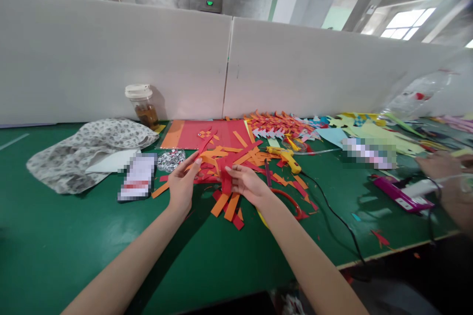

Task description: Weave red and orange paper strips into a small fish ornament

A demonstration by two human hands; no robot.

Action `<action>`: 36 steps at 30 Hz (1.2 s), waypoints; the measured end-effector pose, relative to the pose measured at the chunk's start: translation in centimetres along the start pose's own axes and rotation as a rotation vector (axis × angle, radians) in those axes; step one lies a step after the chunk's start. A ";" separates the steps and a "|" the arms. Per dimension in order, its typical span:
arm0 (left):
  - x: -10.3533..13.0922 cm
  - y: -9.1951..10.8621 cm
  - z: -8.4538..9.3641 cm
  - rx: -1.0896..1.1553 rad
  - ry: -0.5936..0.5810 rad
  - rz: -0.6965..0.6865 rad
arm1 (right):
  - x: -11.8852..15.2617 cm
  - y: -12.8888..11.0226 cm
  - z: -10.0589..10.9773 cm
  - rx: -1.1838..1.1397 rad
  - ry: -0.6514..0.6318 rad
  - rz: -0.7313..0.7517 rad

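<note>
My left hand pinches a red paper strip between thumb and fingers, its upper end slanting to the right. In my right hand is a wider red paper piece, gripped near its edge. Both hands hover over a loose heap of red and orange paper strips on the green table. Just beyond them, a small woven paper fish in red and orange lies on red sheets. Partly under my right forearm sit red-handled scissors.
A yellow glue gun with a black cord lies to the right. Finished paper fish pile up behind it. On the left are a phone, a patterned cloth and a lidded cup. A co-worker's hand is near a purple glue gun.
</note>
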State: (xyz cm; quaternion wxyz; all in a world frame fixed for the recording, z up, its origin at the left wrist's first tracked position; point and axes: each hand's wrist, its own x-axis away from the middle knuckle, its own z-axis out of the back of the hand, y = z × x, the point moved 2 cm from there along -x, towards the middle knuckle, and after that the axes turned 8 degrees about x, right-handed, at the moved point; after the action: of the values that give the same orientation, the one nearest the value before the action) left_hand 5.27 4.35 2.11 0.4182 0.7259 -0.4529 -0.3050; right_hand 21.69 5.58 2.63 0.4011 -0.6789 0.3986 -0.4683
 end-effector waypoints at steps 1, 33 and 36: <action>0.0 0.0 0.0 0.000 0.002 -0.007 | 0.0 0.0 0.0 -0.007 0.012 0.000; 1.4 -1.1 -0.6 -0.239 -0.275 -0.083 | -0.1 0.4 0.2 -0.285 -0.046 0.039; 1.5 -1.2 -0.7 -0.239 -0.298 -0.089 | -0.1 0.4 0.2 -0.287 -0.053 0.076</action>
State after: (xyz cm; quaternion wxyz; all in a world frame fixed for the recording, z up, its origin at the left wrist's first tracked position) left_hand 6.90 3.53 1.23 0.4158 0.6374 -0.4377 -0.4788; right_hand 21.78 5.56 2.21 0.3275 -0.7259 0.4761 -0.3730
